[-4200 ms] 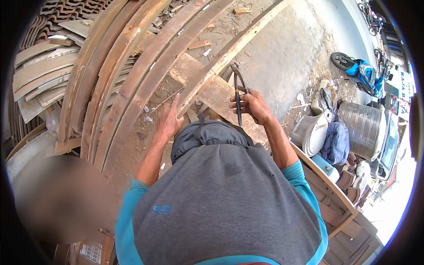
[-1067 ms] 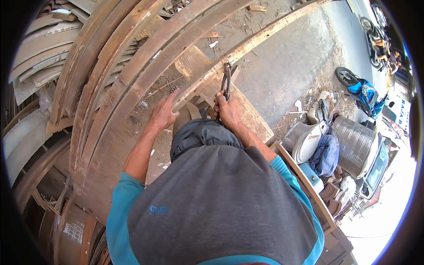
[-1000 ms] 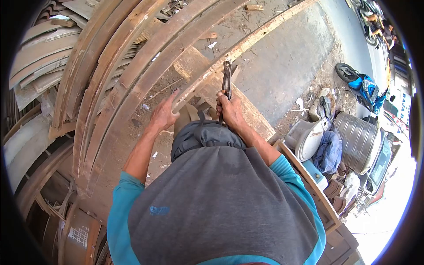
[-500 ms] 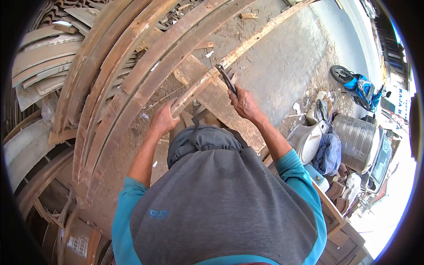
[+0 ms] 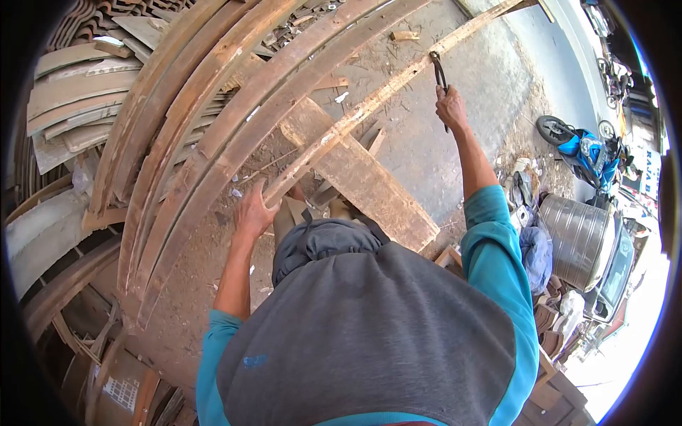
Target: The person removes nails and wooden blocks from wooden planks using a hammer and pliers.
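A long, narrow wooden batten (image 5: 369, 105) with a rough, pale, worn face runs from my lap toward the upper right. My left hand (image 5: 253, 211) is closed around its near end. Farther along, my right hand (image 5: 452, 108) grips the dark handles of a pair of pincers (image 5: 438, 69). The head of the pincers is at the batten's upper edge; whether a nail sits in the jaws is too small to see. Under the batten lies a wide, dusty plank (image 5: 369, 186), set crosswise in front of my legs.
Long curved wooden beams (image 5: 213, 153) arch along the left, beside stacked boards (image 5: 78, 106). Wood scraps (image 5: 405, 35) litter the floor. At right stand a blue motorcycle (image 5: 586, 153), a metal drum (image 5: 575, 231) and a bundle of blue cloth (image 5: 536, 259).
My right hand has carried the pincers up and to the right, farther along the batten, with the arm stretched out. My left hand has stayed near the batten's end, shifting slightly downward.
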{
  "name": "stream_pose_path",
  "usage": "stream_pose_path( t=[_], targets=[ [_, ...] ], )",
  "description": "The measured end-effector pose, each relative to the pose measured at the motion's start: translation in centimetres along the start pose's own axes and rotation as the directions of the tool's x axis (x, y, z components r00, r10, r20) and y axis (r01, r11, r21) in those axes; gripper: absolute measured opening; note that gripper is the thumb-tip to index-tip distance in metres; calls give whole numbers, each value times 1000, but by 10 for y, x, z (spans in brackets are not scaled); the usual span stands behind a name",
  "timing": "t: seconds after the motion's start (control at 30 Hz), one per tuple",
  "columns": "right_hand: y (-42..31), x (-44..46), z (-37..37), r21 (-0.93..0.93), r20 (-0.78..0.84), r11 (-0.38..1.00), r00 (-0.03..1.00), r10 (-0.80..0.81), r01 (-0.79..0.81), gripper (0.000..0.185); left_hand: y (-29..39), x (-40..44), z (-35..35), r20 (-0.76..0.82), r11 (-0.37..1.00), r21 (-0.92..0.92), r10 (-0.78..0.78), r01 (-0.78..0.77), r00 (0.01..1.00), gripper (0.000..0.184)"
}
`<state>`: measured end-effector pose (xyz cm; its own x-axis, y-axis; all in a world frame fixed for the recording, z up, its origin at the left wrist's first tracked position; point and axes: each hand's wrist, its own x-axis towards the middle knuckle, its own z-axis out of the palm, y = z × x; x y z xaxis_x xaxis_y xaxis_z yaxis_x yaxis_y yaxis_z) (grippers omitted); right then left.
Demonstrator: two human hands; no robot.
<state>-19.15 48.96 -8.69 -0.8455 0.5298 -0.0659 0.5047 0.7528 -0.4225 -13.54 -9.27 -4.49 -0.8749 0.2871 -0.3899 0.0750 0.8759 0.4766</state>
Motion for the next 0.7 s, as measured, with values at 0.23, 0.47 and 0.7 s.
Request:
stream_pose_path(
  t=[0.23,0.47,0.7],
  targets=[
    [-78,-79,1,79,119,988,982,-145,137,35,3,3,0,18,1000,-5,-6,6,1000,67],
    [-139,-192,8,202,415,979,905,-91,6,32,-3,3,-14,116,996,-80,50,-40,992,77],
    [-148,-212,15,285,460,938,887,46,-197,38,-40,-8,-38,388,978,-209,65,19,919,84]
  ],
)
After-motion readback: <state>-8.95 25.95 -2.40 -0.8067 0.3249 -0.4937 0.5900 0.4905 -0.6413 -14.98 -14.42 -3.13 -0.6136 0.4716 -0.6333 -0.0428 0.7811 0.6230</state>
